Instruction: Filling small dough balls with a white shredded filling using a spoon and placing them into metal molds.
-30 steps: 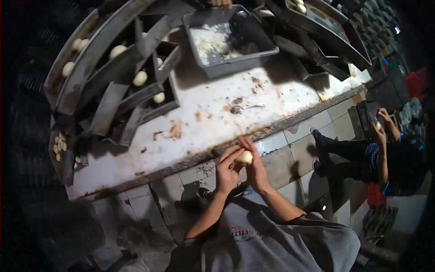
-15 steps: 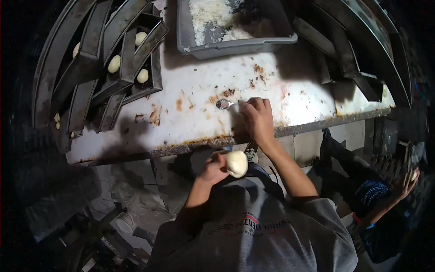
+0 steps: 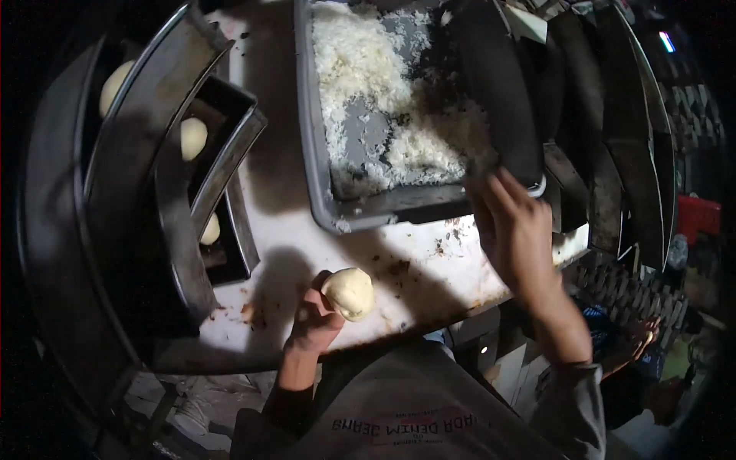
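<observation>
My left hand (image 3: 310, 323) grips a round, pale ball of dough (image 3: 349, 294) just above the table's front part. My right hand (image 3: 517, 238) is at the near right corner of a grey plastic tub (image 3: 322, 192), its fingers bent together over the rim. Motion and shadow smear the fingertips, so what they hold is hidden. Inside the tub lie loose white shreds (image 3: 356, 61), heaped mostly at the left and toward the front. Its right side is in deep shadow.
Long dark metal loaf tins (image 3: 172, 222) are stacked at the left, with dough balls (image 3: 193, 139) inside some. More tins (image 3: 606, 161) crowd the right. The white table (image 3: 284, 230) is stained, with a worn front edge. Another person's hand (image 3: 640, 337) shows at the lower right.
The view has shifted closer to the tub. My right hand has left the tabletop, where it was at a spoon, for the tub's corner; the spoon no longer shows there. My left hand still holds the dough.
</observation>
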Demonstrator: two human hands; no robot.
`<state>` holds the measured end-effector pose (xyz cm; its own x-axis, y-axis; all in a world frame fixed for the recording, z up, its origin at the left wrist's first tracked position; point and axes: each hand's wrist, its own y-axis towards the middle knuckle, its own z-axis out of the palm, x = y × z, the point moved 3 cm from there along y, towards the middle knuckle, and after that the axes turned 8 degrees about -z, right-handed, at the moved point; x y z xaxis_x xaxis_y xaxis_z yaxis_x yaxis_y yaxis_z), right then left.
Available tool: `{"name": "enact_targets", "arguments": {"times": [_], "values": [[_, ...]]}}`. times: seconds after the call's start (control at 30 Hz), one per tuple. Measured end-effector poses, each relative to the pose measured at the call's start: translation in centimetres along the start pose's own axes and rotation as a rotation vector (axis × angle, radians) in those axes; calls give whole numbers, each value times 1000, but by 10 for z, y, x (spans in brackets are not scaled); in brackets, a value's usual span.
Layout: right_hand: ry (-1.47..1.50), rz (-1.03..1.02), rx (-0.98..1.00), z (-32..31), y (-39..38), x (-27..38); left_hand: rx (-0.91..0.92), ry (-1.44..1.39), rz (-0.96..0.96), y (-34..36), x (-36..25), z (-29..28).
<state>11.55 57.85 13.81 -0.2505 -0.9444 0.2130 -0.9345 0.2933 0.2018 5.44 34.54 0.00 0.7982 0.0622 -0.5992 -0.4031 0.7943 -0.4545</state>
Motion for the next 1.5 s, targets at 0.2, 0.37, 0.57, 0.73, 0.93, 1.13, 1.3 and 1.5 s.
{"name": "enact_targets", "arguments": {"times": [0.2,0.37,0.57,0.73,0.93,1.13,1.3,1.5], "values": [[-251,-215,607,70,62,-52,97,183,-240,13,2,-9],[83,-210,784,70,91,2,255,-13,-38,14,9,-29],[232,-249,463,48,70,9,54,-299,-34,32,0,-4],[493,-184,579,37,72,-11,143,-6,3,37,-17,0],[683,36,497,-9,53,-17,289,-234,65,33,-48,43],[642,-3,344,-63,22,18,304,-471,140,25,-35,72],[311,-293,-18,-35,-51,55,261,-469,158,4,-22,79],[303,-413,-92,35,-117,44,150,-502,-76,-10,48,47]]}}
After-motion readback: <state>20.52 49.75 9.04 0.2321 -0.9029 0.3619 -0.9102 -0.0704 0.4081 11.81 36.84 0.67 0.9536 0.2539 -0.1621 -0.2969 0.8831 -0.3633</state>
